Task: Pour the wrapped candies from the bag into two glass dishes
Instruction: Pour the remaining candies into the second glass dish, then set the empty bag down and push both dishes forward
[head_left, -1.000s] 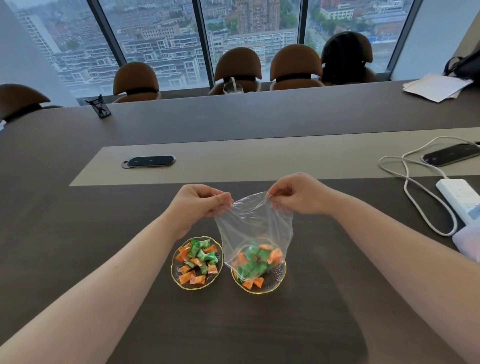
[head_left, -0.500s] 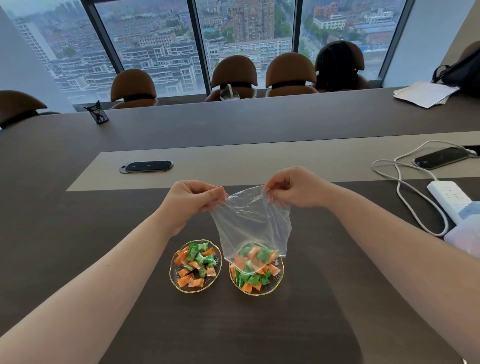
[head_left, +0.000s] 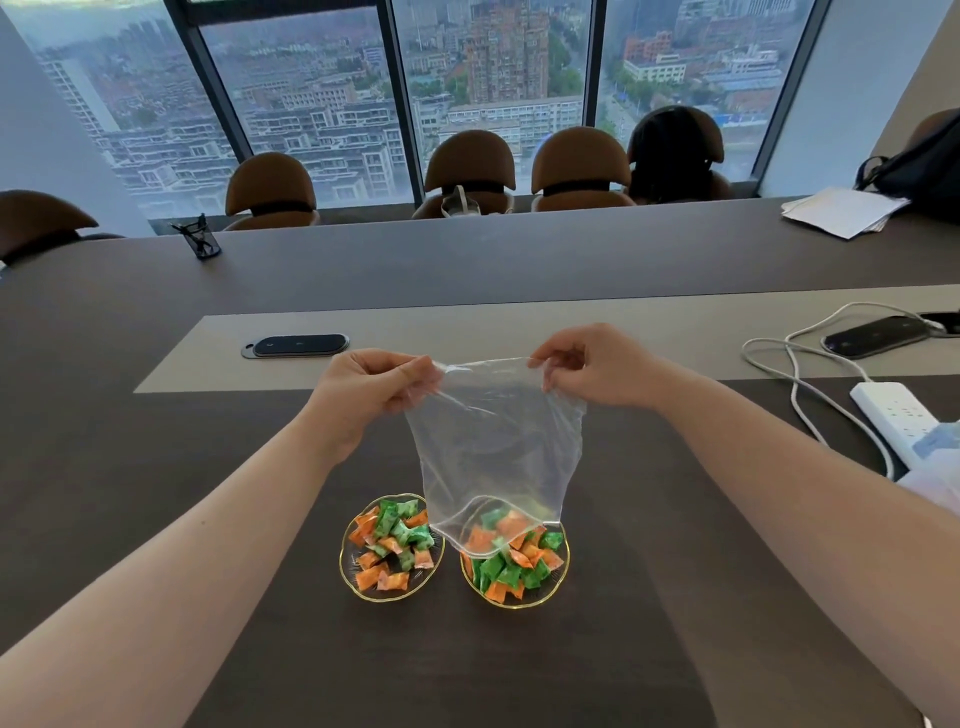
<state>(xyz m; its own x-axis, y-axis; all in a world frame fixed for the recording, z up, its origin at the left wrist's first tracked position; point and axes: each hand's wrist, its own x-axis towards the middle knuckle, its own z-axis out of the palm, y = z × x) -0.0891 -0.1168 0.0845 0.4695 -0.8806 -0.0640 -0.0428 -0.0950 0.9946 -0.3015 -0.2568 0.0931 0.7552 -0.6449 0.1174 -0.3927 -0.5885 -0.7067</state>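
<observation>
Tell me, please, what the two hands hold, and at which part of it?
Both hold the clear plastic bag: the left hand and right hand each pinch one upper corner, bag hanging upside down.

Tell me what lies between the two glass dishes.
In the head view, only a narrow strip of bare dark table separates the left dish from the right dish.

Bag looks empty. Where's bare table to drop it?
Free: dark tabletop left of the left glass dish, and the near strip below both dishes. Also the grey centre strip between the black oval panel and the white cable. Crowded: far right, by the white power strip.
</observation>
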